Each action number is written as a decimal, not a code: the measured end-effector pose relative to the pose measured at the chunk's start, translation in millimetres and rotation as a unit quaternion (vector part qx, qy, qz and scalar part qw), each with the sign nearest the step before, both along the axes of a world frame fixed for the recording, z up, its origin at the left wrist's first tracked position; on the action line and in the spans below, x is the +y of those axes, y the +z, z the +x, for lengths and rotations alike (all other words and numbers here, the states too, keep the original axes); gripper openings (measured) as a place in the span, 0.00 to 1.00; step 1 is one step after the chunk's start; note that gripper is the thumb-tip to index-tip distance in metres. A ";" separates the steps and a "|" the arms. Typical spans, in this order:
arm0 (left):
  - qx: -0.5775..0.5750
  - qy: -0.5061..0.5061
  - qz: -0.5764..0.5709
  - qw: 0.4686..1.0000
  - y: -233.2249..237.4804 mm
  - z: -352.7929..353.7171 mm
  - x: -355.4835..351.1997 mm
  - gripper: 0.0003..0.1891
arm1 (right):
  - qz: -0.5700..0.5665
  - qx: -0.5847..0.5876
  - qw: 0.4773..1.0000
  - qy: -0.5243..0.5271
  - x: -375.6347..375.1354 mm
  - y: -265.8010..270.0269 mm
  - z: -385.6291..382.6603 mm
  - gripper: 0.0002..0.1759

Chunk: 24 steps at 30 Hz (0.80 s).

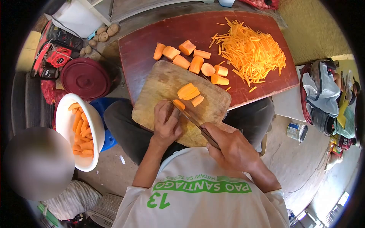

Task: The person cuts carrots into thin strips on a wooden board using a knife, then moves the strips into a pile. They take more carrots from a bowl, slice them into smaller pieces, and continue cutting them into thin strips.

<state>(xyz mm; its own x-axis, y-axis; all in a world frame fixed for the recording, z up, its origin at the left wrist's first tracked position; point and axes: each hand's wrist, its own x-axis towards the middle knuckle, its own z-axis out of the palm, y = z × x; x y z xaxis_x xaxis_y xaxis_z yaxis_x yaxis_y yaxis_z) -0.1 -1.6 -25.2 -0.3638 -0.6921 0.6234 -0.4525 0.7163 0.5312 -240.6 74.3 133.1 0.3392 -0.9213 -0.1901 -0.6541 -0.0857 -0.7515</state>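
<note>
A wooden cutting board [150, 89] lies partly on the red table [138, 41] and reaches over my lap. My right hand [232, 146] is wrapped round the handle of a knife [196, 123], whose blade points up and left across the board. Beside the blade tip, my left hand [166, 121] rests on the board with fingers curled; what they hold, if anything, is hidden. A small carrot piece [179, 104] lies at the blade tip. Just beyond are cut carrot slices [188, 91]. Several carrot chunks [196, 64] sit past the board's far edge, left of a heap of carrot strips [251, 51].
On the left, a white basin [99, 131] holds peeled carrots [81, 129], near a dark red lidded bucket [84, 78]. A blurred round shape covers the lower left. A jar [296, 131] stands at right, below piled bags [323, 87].
</note>
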 end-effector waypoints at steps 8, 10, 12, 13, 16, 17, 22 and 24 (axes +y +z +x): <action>0.005 0.003 -0.024 1.000 2.5 -1.4 -3.0 0.26 | 0.083 0.044 0.996 -0.006 -14.5 -27.2 10.1 0.29; 0.018 0.012 -0.034 0.999 -2.1 -2.7 -2.0 0.25 | 0.050 0.046 0.998 0.001 -16.3 -42.7 9.6 0.31; 0.018 0.023 -0.029 0.999 -1.2 -3.9 -1.2 0.25 | 0.027 0.036 0.999 0.003 -18.4 -53.4 7.7 0.32; 0.019 0.026 -0.027 0.999 -0.6 -4.6 -0.8 0.25 | 0.019 0.024 1.000 -0.002 -19.0 -56.9 5.2 0.32; 0.071 0.027 -0.009 0.997 -2.9 -8.0 -2.2 0.25 | 0.029 -0.018 0.999 -0.015 -20.4 -42.6 -0.6 0.33; 0.063 0.021 -0.007 0.998 -2.6 -6.0 -1.2 0.25 | 0.042 -0.037 0.998 -0.017 -19.3 -33.7 0.1 0.34; 0.071 0.028 0.057 0.995 -0.9 -3.1 4.5 0.25 | 0.042 -0.014 0.999 -0.032 -8.6 -1.5 9.0 0.30; 0.057 0.022 0.039 0.997 0.3 -2.0 4.0 0.26 | 0.027 -0.009 0.999 -0.024 -6.6 0.4 10.4 0.31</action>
